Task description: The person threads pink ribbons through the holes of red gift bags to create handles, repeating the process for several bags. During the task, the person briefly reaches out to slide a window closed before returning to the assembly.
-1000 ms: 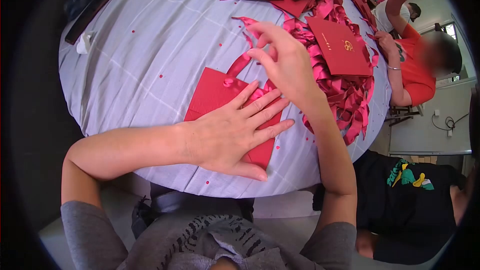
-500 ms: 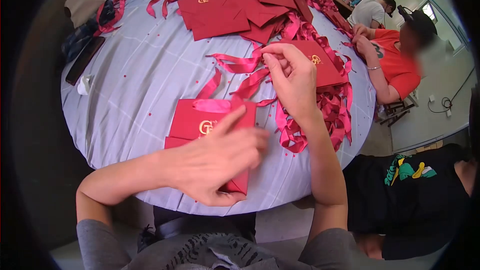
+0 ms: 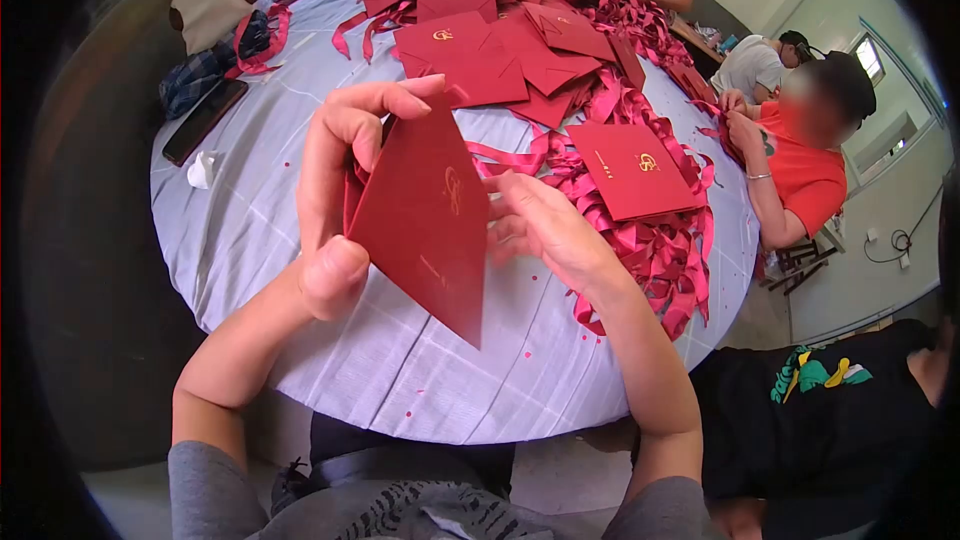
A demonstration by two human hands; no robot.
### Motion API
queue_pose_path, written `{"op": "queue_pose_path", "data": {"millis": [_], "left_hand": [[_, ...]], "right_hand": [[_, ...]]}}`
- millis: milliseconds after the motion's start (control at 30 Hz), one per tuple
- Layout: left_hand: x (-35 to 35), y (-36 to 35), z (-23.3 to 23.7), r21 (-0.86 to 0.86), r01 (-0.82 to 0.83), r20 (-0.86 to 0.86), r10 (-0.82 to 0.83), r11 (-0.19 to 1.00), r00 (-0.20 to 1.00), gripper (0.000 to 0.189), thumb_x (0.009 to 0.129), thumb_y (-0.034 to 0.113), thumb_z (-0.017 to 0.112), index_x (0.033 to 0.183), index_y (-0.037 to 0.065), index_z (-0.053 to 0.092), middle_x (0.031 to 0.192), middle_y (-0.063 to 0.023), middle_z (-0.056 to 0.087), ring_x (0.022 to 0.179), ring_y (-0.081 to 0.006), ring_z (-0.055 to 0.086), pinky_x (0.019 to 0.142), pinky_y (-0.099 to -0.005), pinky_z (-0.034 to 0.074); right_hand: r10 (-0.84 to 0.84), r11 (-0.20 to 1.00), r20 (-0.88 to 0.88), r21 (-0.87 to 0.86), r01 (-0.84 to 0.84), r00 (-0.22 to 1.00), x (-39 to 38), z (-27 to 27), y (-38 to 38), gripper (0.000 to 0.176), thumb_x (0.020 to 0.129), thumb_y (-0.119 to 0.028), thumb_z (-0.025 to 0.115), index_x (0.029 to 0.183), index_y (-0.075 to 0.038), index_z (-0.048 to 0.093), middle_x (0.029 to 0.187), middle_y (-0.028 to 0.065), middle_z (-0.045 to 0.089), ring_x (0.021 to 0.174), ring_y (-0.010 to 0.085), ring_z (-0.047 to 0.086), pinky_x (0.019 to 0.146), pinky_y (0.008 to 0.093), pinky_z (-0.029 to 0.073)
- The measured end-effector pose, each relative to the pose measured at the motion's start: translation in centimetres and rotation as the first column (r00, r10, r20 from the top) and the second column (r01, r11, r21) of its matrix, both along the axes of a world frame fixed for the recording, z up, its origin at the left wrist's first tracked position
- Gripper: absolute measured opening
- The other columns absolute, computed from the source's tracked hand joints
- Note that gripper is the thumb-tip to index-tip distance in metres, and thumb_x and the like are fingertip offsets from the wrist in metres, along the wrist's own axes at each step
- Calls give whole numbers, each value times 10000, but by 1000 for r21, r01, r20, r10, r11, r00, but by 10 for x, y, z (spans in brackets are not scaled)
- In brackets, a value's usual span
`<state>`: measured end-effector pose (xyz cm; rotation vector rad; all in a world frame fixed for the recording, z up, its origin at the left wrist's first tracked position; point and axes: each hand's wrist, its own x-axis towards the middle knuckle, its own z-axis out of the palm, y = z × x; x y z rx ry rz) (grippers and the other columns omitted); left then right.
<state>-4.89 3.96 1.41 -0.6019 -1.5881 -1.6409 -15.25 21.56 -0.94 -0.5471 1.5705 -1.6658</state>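
Note:
A dark red bag with gold lettering (image 3: 430, 215) is held up, tilted on edge, above the table. My left hand (image 3: 345, 190) grips it from the left, fingers at its top edge and thumb low on its side. On the other side of the bag, my right hand (image 3: 545, 230) has its fingers spread, slightly blurred; the fingertips are close to the bag's right edge, and whether they touch it I cannot tell. Beyond the hands lies a pile of flat red bags (image 3: 465, 65). Another red bag (image 3: 635, 172) rests on tangled red ribbons (image 3: 660, 270) at the right.
The round table has a pale cloth (image 3: 270, 270). At its left are a phone (image 3: 205, 120), a crumpled white tissue (image 3: 201, 170) and a beige bag (image 3: 212, 10). A co-worker in orange (image 3: 800, 190) handles red pieces at the right; another person in black (image 3: 830, 420) is nearer.
My left hand has lifted the red bag off the table and turned it on edge. My right hand has moved down and opened from its pinch near the ribbons. The view has shifted slightly.

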Motion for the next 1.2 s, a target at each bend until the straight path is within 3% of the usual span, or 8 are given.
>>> {"op": "queue_pose_path", "data": {"millis": [167, 367, 433, 567, 667, 867, 967, 1200], "left_hand": [[-1, -5, 2, -1, 25, 37, -25, 1000, 999, 594, 733, 555, 569, 923, 29, 370, 1173, -175, 430, 1268, -339, 340, 1044, -435, 243], [-13, -18, 3, 158, 182, 111, -200, 971, 973, 400, 573, 120, 486, 959, 18, 455, 1212, -173, 486, 1205, -251, 419, 1058, -411, 240], [-16, -26, 0, 14, -77, 150, 74, 997, 986, 350, 623, 49, 466, 970, 10, 475, 1173, -160, 515, 1161, -238, 458, 1033, -394, 278], [-17, -17, 0, -505, -533, -181, 520, 679, 835, 318, 733, -26, 624, 1045, 30, 589, 1036, -104, 573, 961, -258, 521, 826, -337, 415], [-23, -19, -8, -624, -547, -272, 502, 558, 821, 352, 715, -41, 644, 1051, 55, 607, 1020, -102, 562, 890, -258, 520, 789, -347, 427], [-21, -16, -7, -591, -597, -310, 530, 542, 789, 380, 679, -52, 659, 1033, 82, 633, 1014, -107, 554, 845, -247, 528, 738, -350, 446], [-18, -14, -5, -614, -586, -308, 523, 529, 795, 390, 674, -65, 655, 1036, 80, 633, 995, -104, 548, 857, -254, 521, 736, -348, 448], [-9, -4, 3, -624, -597, -334, 519, 504, 787, 358, 656, -88, 639, 985, 54, 622, 937, -101, 542, 892, -287, 496, 748, -360, 434]], "right_hand": [[-174, 972, 13, -158, 174, 985, -16, 7, 13, 146, 884, -167, 596, 986, -62, 595, 855, -50, 614, 645, -8, 513, 534, 144, 392], [-487, 869, -419, -322, 376, 767, -28, 35, 33, 189, 879, -160, 615, 1005, -28, 567, 793, -34, 587, 593, -6, 448, 493, 146, 341], [-536, 840, -470, -381, 387, 701, -25, 37, 29, 167, 876, -89, 609, 1008, -5, 550, 769, -29, 571, 633, -11, 451, 523, 144, 336], [-364, 931, -700, -250, 267, 615, -23, 24, 26, 156, 872, -68, 608, 1004, -9, 549, 759, -28, 551, 659, 9, 458, 564, 155, 355], [-346, 936, -688, -297, 189, 638, -21, 17, 20, 157, 866, -62, 611, 999, -5, 550, 748, -16, 559, 657, 17, 468, 569, 172, 380], [-347, 937, -764, -252, 244, 544, -18, 21, 20, 284, 805, -66, 670, 1062, -17, 559, 859, 24, 596, 709, 54, 506, 618, 195, 413], [-273, 934, -960, -250, 257, 57, -15, 30, 18, 495, 720, -41, 699, 1190, -58, 545, 1114, 114, 521, 969, 233, 485, 862, 321, 405], [-193, 962, -981, -195, 191, -27, 4, 32, 11, 303, 707, -91, 715, 994, -71, 618, 1197, 136, 471, 1056, 294, 449, 879, 378, 389]]}}
